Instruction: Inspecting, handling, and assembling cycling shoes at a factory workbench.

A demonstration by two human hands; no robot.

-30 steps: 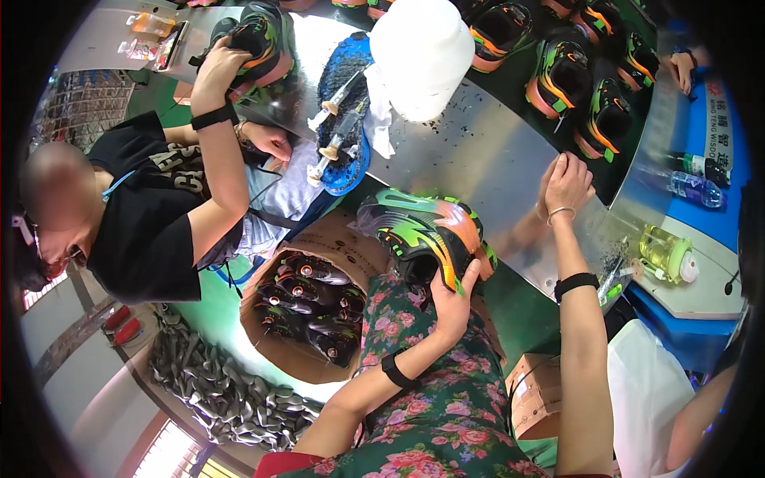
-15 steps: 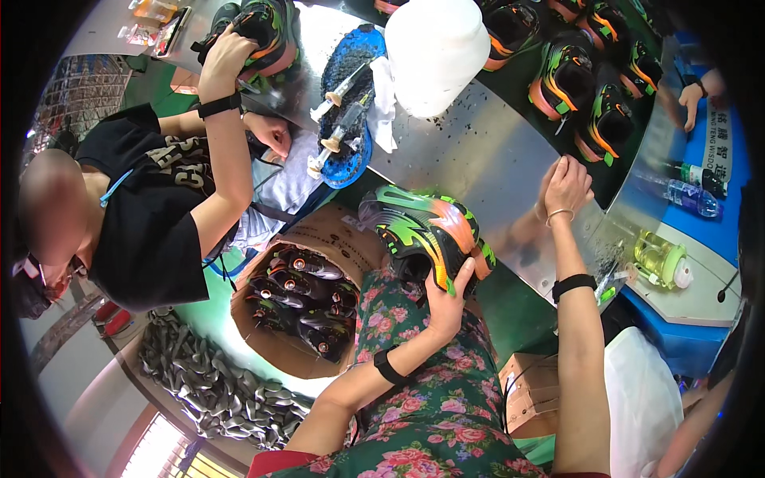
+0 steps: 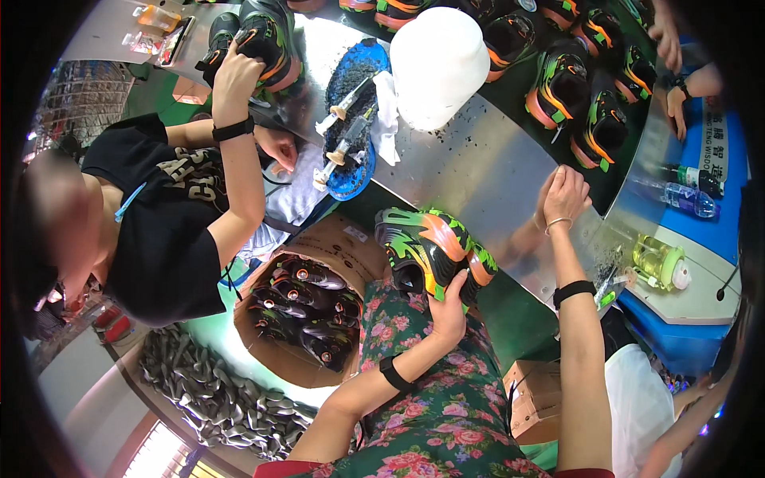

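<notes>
Fingers of my left hand [image 3: 449, 312] curl around the heel of the green-and-orange shoe [image 3: 430, 251], holding it over my lap by the metal table [image 3: 470, 171] edge. My right hand [image 3: 566, 195] rests loosely open on that table, arm stretched forward, gripping nothing.
</notes>
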